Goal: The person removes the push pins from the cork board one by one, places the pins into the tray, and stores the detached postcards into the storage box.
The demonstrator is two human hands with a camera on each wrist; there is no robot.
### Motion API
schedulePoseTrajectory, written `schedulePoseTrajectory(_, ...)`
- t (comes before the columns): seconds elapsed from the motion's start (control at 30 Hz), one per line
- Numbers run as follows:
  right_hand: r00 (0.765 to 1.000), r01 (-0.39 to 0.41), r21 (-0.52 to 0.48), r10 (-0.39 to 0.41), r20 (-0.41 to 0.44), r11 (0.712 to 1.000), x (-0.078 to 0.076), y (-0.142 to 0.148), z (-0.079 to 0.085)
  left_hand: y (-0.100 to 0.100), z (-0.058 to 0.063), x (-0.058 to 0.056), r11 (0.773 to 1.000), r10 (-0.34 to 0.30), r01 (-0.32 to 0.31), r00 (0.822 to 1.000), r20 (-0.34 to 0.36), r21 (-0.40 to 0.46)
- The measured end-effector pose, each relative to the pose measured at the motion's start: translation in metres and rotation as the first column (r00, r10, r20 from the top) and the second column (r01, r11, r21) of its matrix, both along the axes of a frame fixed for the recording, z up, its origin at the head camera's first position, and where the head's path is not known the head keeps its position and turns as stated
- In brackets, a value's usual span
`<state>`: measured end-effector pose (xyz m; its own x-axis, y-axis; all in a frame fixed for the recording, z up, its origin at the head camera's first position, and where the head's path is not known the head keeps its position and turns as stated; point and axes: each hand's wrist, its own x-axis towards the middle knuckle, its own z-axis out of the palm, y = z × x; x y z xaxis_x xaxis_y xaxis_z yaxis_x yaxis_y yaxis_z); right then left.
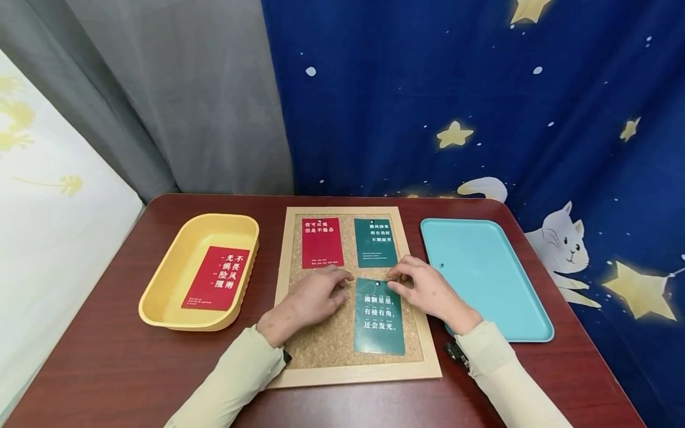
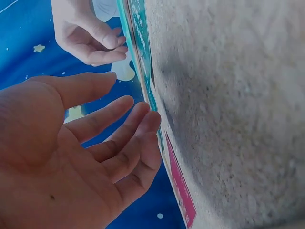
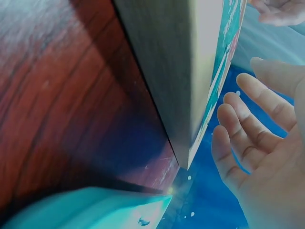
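Dark-blue star-print curtain [image 1: 374, 119] fills the upper right, grey curtain [image 1: 214, 101] upper left. Glossy red-brown wooden table [image 1: 107, 339] below. Centre: rectangular corkboard with pale wood frame [image 1: 353, 375]. Right: flat light-blue rectangular tray [image 1: 497, 285]; left: deep yellow rounded-corner plastic bin [image 1: 168, 279]. Left hand [image 1: 316, 295] over board centre, fingers loosely bent and apart, holding nothing. Right hand [image 1: 428, 289] over the board's right edge, fingers relaxed, gap narrow at thumb, nothing seen held. Dark-green rectangular card with white text [image 1: 379, 339] on the board's lower right, between the hands; contact with right fingertips: can't tell. Smaller-looking green card [image 1: 376, 252] and red card [image 1: 322, 246] upper board. Another red card [image 1: 206, 285] in bin. Small dark round pin [image 1: 377, 283] at lower green card's top; tiny dark piece [image 1: 441, 266] on tray.
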<state>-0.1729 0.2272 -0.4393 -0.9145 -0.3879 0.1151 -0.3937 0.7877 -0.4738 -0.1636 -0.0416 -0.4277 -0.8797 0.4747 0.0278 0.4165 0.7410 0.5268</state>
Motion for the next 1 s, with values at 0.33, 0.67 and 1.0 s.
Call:
schedulePoseTrajectory(0.33, 1.000, -0.015, -0.002, 0.015, 0.019, 1.000, 0.000, -0.002, -0.005, 0.006, 0.000, -0.001, 0.997, -0.010, 0.013, 0.999, 0.042, -0.075)
schedulePoseTrajectory(0.67, 0.999, -0.026, 0.004, 0.026, 0.036, 1.000, -0.002, -0.004, -0.009, 0.011, -0.005, 0.000, 0.988, -0.041, 0.044, 0.999, 0.022, -0.147)
schedulePoseTrajectory(1.0, 0.999, -0.050, -0.002, 0.050, 0.015, 0.999, -0.004, -0.007, -0.009, 0.014, -0.005, 0.011, 0.974, -0.090, 0.090, 0.996, 0.009, -0.206)
